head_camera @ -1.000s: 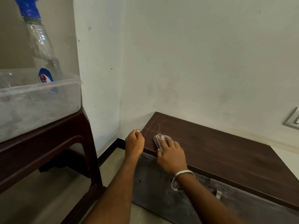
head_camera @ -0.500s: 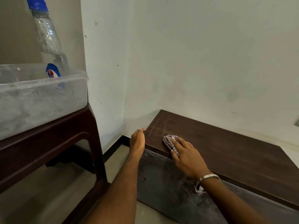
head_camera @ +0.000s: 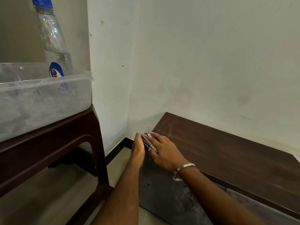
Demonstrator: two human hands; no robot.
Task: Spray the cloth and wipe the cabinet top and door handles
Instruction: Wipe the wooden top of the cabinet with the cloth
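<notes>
A low cabinet with a dark brown wooden top [head_camera: 219,148] stands in the wall corner; its grey door front [head_camera: 172,198] faces me. My right hand [head_camera: 164,151], a metal bangle on the wrist, presses a small checked cloth [head_camera: 148,141] onto the top's near left corner. My left hand [head_camera: 138,147] rests flat against the cabinet's left end, touching the cloth, fingers together. A clear spray bottle [head_camera: 55,46] with a blue head stands inside a plastic tub at the upper left. No door handle shows.
The translucent plastic tub [head_camera: 40,101] sits on a dark brown stool [head_camera: 53,143] at my left, close to the cabinet. Pale walls meet just behind the cabinet's left end. A strip of beige floor [head_camera: 53,195] lies between stool and cabinet.
My right hand has slid the cloth leftward along the front edge to the top's left corner, meeting my left hand. The view has shifted slightly right and down.
</notes>
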